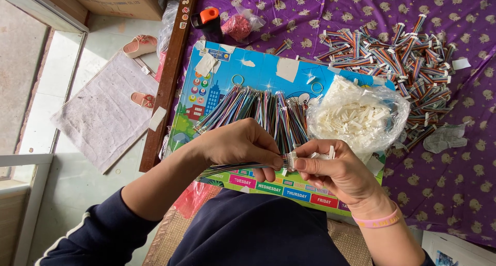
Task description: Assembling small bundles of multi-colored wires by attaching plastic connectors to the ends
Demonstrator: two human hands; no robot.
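Note:
My left hand is closed around a thin bundle of coloured wires that trails off to the left. My right hand pinches a small white plastic connector at the end of that bundle, with another white connector between its fingers. Both hands hover over a colourful board. A row of loose coloured wire bundles lies on the board just beyond my hands. A clear bag of white connectors sits to the right of them.
A heap of finished wire bundles with white ends lies on the purple patterned cloth at the upper right. A black-and-orange tool and a bag of red bits lie beyond the board. Slippers and a mat sit on the floor.

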